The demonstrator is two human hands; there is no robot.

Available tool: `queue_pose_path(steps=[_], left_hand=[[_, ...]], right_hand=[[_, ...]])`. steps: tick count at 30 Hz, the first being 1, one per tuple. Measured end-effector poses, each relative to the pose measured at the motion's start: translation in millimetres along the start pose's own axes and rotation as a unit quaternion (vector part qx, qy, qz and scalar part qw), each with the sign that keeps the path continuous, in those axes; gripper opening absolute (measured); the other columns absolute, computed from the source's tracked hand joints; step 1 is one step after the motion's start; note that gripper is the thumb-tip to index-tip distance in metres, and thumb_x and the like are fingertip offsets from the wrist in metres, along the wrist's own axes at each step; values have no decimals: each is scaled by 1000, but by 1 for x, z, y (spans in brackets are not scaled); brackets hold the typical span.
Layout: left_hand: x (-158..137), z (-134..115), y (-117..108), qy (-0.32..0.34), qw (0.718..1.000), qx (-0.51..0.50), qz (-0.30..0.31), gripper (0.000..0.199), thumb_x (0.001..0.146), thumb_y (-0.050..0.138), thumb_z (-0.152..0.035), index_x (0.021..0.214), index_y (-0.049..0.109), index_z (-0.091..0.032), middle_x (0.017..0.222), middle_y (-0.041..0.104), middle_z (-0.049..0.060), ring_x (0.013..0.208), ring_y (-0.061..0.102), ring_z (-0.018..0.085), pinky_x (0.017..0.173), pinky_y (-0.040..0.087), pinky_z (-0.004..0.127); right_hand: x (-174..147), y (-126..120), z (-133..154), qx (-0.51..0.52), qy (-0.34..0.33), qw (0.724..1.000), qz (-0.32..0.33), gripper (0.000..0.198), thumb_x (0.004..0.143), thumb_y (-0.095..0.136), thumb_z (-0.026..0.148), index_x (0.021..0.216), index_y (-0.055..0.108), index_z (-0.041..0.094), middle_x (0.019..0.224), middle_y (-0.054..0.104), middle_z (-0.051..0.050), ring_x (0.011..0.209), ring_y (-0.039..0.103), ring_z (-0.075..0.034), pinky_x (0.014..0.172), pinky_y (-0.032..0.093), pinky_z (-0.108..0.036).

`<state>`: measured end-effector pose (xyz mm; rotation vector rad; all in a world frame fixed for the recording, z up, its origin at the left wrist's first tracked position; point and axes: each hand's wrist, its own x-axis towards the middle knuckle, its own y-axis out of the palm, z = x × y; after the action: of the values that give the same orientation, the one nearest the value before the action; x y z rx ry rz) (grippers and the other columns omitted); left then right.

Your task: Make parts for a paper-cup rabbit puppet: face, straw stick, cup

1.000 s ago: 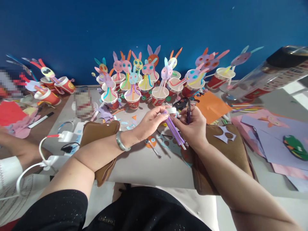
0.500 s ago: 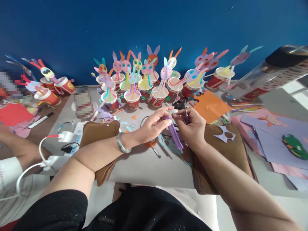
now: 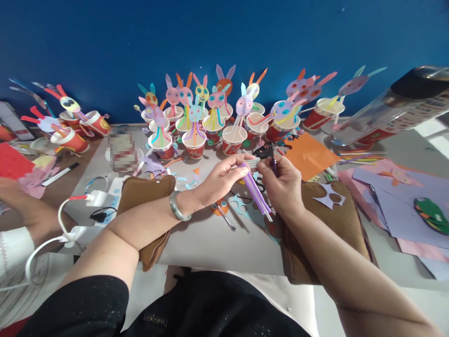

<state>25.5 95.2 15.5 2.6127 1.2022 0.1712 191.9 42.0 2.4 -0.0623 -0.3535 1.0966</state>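
Observation:
My left hand (image 3: 228,178) is closed around a bundle of bent straws. Purple straws (image 3: 256,192) and pale straws slant down toward me from its fingers, while short pale ends (image 3: 253,162) stick out past the fingertips on the right. My right hand (image 3: 282,180) is closed just beside the bundle, its thumb close to the pale ends. Dark scissors (image 3: 273,164) with a purplish handle are in its grip; the blades are mostly hidden. Beneath the hands lie blue paper scraps (image 3: 242,206), a pen (image 3: 228,218) and an orange paper disc (image 3: 219,208).
Paper cups (image 3: 194,142) with paper rabbit heads on straws line the wall. Brown cushions (image 3: 143,201) flank my hands. A clear bottle (image 3: 389,110), orange paper (image 3: 312,154) and purple sheets (image 3: 389,201) are at right. A power strip (image 3: 112,201) and another person's arm (image 3: 42,210) are at left.
The straw bundle has shifted slightly to the right and its straws are spread a little more. My right hand has moved slightly right. The other person's arm has shifted a little.

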Motion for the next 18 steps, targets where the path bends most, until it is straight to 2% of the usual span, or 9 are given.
queue_pose_path(steps=[3,7,14,18], left_hand=[[2,2,-1,3,1000,-23,2,21,90,68,-39,102,67,-22,114,67,3,95,64,13,101,53,32],[4,5,-3,4,999,-51,-9,20,89,69,-38,90,62,-19,139,62,4,101,66,13,98,54,32],[3,-6,1,-39,993,-111,-22,19,83,72,-32,86,61,-18,133,67,7,103,74,19,98,56,38],[3,-11,1,-57,989,-139,-19,17,83,71,-29,86,59,-18,131,70,8,105,76,22,98,58,40]], right_hand=[[-1,-1,0,7,16,1000,2,22,91,68,41,83,57,23,68,53,4,60,44,-13,59,37,-29],[1,-1,-3,16,28,999,8,23,95,65,42,85,56,24,60,51,5,54,43,-13,56,37,-29],[9,-4,-6,-14,-47,998,-40,14,83,74,31,85,63,22,72,63,2,62,54,-13,59,46,-28],[8,-6,-5,-7,-56,998,-21,11,85,73,32,87,69,23,69,61,2,59,53,-13,56,44,-28]])
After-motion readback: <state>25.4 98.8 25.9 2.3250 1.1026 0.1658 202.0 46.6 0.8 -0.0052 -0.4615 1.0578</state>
